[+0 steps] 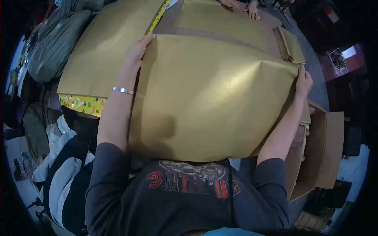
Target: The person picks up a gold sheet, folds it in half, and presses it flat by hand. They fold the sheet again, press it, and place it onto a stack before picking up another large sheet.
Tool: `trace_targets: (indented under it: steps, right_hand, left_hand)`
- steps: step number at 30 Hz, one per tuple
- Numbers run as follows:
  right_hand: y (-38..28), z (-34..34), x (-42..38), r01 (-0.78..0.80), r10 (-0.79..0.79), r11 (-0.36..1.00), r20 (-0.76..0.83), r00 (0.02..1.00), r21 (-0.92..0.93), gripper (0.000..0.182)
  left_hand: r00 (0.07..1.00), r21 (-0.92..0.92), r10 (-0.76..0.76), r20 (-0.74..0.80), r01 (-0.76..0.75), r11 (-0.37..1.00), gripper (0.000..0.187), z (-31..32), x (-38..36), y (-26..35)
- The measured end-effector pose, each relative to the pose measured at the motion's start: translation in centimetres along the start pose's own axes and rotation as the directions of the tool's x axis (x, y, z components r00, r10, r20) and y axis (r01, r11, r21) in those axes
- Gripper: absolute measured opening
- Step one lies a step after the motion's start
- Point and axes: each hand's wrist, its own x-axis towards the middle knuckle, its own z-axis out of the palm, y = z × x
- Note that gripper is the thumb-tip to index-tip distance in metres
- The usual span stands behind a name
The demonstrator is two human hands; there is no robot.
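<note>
A large sheet of gold paper [197,94] spans the space between my hands, in front of my chest. My left hand [141,49] grips its far left corner, fingers closed over the edge. At the far right corner, my right hand [304,82] pinches the paper, and a crease runs inward from there. The sheet's near edge reaches my shirt. Beneath and beyond it, another gold sheet [220,19] lies on the table. To the left rests a stack of large gold sheets [98,51] with a yellow patterned sheet [82,104] showing under its near edge.
Another person's hands [252,10] rest at the table's far side. A pile of folded gold paper [290,43] sits at the right edge. An opened cardboard box [330,149] stands to my right. Grey-green bags [59,47] and dark and white cloth [63,185] are at left.
</note>
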Motion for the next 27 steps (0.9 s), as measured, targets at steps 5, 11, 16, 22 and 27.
trace_targets:
  steps: [5,11,16,22,27]
  right_hand:
    - [7.1,6.8,-1.8,-0.037,0.06,0.984,0.131,0.989,-0.175,0.053]
    - [9.6,13.2,-2.3,-0.1,0.134,0.978,0.188,0.973,-0.181,0.061]
    - [11.9,14.8,-0.2,-0.107,0.179,0.94,0.202,0.963,-0.323,0.057]
    - [11.0,11.7,-1.7,-0.378,0.336,0.926,0.432,0.837,0.014,0.059]
    - [7.7,5.7,-8.4,-0.436,0.412,0.897,0.496,0.765,-0.074,0.049]
  left_hand:
    - [0.982,0.05,-0.175,-0.071,0.179,0.983,0.026,0.5,2.2,-5.9]
    - [0.999,0.611,-0.018,0.05,-0.016,0.791,0.035,-0.5,3.4,-4.5]
    - [0.969,0.844,-0.08,0.232,-0.16,0.512,0.034,-1.6,2.8,-5.5]
    - [0.994,0.808,-0.044,0.096,-0.052,0.587,0.039,-1.8,4.5,-6.8]
    - [0.993,0.882,0.1,0.055,-0.095,0.462,0.038,-1.4,4.6,-7.4]
